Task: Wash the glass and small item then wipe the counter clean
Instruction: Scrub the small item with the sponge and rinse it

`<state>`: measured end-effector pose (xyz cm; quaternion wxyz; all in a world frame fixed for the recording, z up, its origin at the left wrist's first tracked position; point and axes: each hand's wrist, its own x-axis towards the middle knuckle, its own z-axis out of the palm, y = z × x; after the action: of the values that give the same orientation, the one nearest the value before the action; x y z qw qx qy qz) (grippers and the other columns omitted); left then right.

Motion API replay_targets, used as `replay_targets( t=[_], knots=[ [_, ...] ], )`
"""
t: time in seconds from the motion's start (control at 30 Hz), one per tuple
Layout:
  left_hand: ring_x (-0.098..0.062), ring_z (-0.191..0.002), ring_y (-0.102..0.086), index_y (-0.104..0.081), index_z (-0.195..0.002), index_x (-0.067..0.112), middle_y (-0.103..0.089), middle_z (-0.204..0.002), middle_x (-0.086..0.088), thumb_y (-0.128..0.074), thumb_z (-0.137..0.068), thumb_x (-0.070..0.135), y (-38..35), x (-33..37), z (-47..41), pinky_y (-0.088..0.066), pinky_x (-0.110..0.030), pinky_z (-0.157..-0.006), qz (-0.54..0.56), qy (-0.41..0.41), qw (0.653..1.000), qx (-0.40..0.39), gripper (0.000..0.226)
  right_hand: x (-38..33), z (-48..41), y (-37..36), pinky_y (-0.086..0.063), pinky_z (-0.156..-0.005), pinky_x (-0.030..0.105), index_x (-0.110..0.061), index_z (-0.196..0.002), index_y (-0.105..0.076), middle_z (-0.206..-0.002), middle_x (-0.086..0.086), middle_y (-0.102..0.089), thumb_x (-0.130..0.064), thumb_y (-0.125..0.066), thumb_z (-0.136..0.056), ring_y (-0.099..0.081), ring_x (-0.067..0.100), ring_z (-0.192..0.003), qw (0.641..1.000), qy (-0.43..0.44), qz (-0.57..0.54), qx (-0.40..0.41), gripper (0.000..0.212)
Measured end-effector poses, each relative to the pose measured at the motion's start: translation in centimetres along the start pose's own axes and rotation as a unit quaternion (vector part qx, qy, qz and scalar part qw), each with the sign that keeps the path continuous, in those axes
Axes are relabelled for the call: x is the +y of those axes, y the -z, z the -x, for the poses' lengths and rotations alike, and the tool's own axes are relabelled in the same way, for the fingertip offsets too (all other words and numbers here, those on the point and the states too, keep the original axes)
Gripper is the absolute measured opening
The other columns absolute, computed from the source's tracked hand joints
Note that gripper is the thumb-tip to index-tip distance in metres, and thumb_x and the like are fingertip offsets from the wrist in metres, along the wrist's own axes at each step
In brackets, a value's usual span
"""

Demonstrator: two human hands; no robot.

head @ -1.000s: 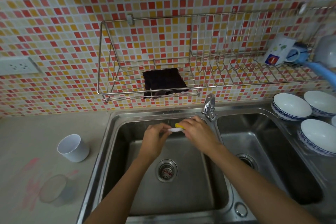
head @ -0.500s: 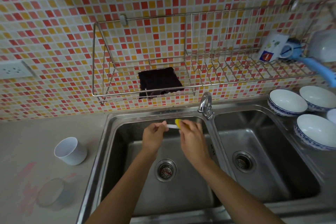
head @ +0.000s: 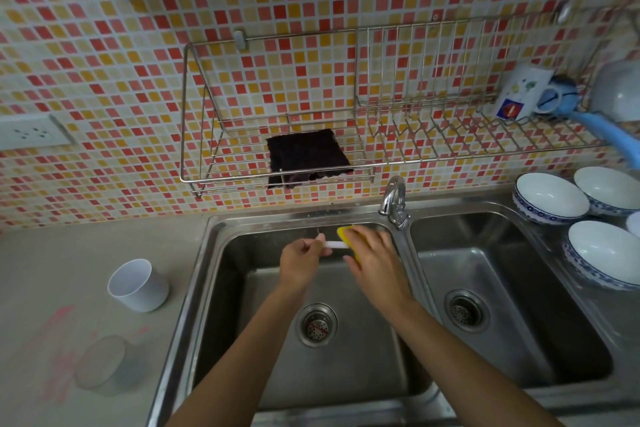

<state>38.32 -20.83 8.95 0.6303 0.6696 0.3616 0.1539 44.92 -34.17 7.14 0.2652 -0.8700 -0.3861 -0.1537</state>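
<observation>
Small white item [head: 334,245]: thin, flat strip held over the sink's left basin [head: 242,291], spanning btw the two hands. What it is exactly: can't tell.
L hand [head: 300,262]: thumb and fingertips pinch the item's left end, other fingers curled under.
R hand [head: 375,262]: fingers close together, curled over a yellow sponge [head: 345,233] and pressing it on the item's right end.
Change: vs 1 s ago the hands have drawn apart a bit. Then the R fingers covered nearly all of the item. Now a white stretch shows btw the fingertips, w/ the sponge out at the far end.
Meaning: prob. a scrub stroke along the item, so its wash is under way and rinse still to come.
Faucet [head: 393,199]: just right of and beyond the R fingers. No stream visible.
Drain [head: 316,324]: below both hands, nearer the person.
Glass [head: 104,362]: clear, on the counter [head: 52,253], well left of the L fingers and nearer the person. Same spot as before, so prob. not washed yet.
Pink smears [head: 55,329]: under and around the glass; wipe step not begun.
White cup [head: 136,284]: left of the L fingers, btw glass and wall.
Dark cloth [head: 306,158]: in the wire rack [head: 194,180], above and beyond the fingertips; likely the wipe tool.
Bowls [head: 550,198]: well right of the R fingers.
</observation>
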Motion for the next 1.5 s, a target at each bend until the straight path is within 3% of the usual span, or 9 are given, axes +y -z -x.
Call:
replay_targets(
  t=[0.17,0.27,0.43,0.7,0.83,0.97,1.13,1.23,1.5],
  knots=[
    [-0.01,-0.077,-0.065,-0.072,-0.085,0.012,-0.073,-0.079,0.001,-0.063,-0.091,0.031,0.2,0.3,0.3,-0.05,-0.026,-0.078,-0.074,-0.066,0.994,-0.034,0.021,1.4,-1.1,-0.4,-0.051,-0.073,0.035,-0.018,-0.105,-0.069,-0.099,-0.004,-0.071,-0.014,-0.079,-0.073,-0.057,0.021,-0.086,0.998,0.051,0.043,-0.018,0.034],
    [0.001,-0.077,-0.061,-0.068,-0.096,0.017,-0.068,-0.082,0.008,-0.073,-0.083,0.022,0.9,0.7,0.4,-0.045,-0.005,-0.069,-0.171,-0.156,0.971,-0.057,0.015,2.4,-1.8,0.4,-0.052,-0.074,0.036,-0.018,-0.102,-0.069,-0.099,-0.003,-0.071,-0.013,-0.077,-0.074,-0.058,0.021,-0.086,0.995,0.067,0.057,-0.037,0.03],
    [0.014,-0.067,-0.056,-0.073,-0.095,0.019,-0.064,-0.079,0.014,-0.072,-0.084,0.021,0.7,0.9,0.0,-0.041,0.001,-0.065,-0.284,-0.236,0.929,-0.039,0.012,2.9,-1.9,1.0,-0.052,-0.08,0.035,-0.017,-0.111,-0.068,-0.106,-0.001,-0.07,-0.013,-0.076,-0.076,-0.058,0.022,-0.094,0.997,0.062,0.025,-0.034,0.036],
    [-0.011,-0.08,-0.068,-0.074,-0.088,0.011,-0.074,-0.083,0.0,-0.07,-0.086,0.023,-2.4,-0.2,-0.9,-0.051,-0.024,-0.078,-0.126,-0.094,0.988,-0.005,0.013,0.1,1.8,-0.9,-0.044,-0.099,0.03,-0.018,-0.138,-0.048,-0.133,0.0,-0.051,-0.014,-0.057,-0.092,-0.045,0.019,-0.117,0.994,-0.054,-0.094,0.013,0.047],
    [0.004,-0.069,-0.064,-0.074,-0.086,0.01,-0.074,-0.083,-0.003,-0.068,-0.088,0.021,-3.7,-0.5,-0.9,-0.047,-0.011,-0.072,-0.084,-0.06,0.994,-0.022,0.014,2.1,2.4,-1.3,-0.044,-0.099,0.03,-0.022,-0.138,-0.049,-0.134,0.002,-0.05,-0.012,-0.058,-0.092,-0.046,0.019,-0.117,0.974,-0.168,-0.141,0.056,0.047],
    [-0.011,-0.082,-0.07,-0.074,-0.084,0.013,-0.075,-0.084,-0.002,-0.068,-0.086,0.016,-4.9,-0.7,-1.6,-0.053,-0.025,-0.082,-0.091,-0.047,0.994,-0.033,0.007,2.4,2.8,-2.2,-0.039,-0.101,0.025,-0.019,-0.139,-0.048,-0.135,0.001,-0.05,-0.01,-0.057,-0.091,-0.044,0.016,-0.117,0.988,-0.096,-0.119,0.03,0.05],
    [-0.002,-0.071,-0.065,-0.073,-0.084,0.017,-0.073,-0.079,0.003,-0.072,-0.084,0.023,-6.7,-0.6,-2.5,-0.043,-0.003,-0.063,-0.188,-0.088,0.977,-0.045,0.006,8.5,2.1,-3.2,-0.046,-0.098,0.035,-0.013,-0.132,-0.053,-0.129,0.006,-0.056,0.001,-0.058,-0.084,-0.054,0.027,-0.112,0.962,-0.236,-0.13,0.036,0.051],
    [-0.003,-0.07,-0.065,-0.074,-0.09,0.017,-0.073,-0.078,0.004,-0.074,-0.081,0.024,-7.8,-0.4,-2.8,-0.047,-0.007,-0.066,-0.219,-0.108,0.966,-0.079,0.011,11.8,0.0,-2.8,-0.048,-0.097,0.04,-0.008,-0.136,-0.046,-0.128,0.011,-0.058,-0.001,-0.059,-0.083,-0.056,0.03,-0.111,0.945,-0.293,-0.142,0.013,0.055],
    [0.007,-0.077,-0.061,-0.075,-0.1,0.013,-0.073,-0.091,0.001,-0.072,-0.085,0.015,-9.3,0.6,-2.8,-0.037,0.004,-0.072,-0.243,-0.231,0.937,-0.095,0.016,13.4,-3.0,-3.1,-0.051,-0.09,0.046,-0.02,-0.139,-0.035,-0.12,0.012,-0.059,-0.007,-0.061,-0.086,-0.058,0.033,-0.11,0.948,-0.241,-0.169,-0.12,0.061]
  ],
)
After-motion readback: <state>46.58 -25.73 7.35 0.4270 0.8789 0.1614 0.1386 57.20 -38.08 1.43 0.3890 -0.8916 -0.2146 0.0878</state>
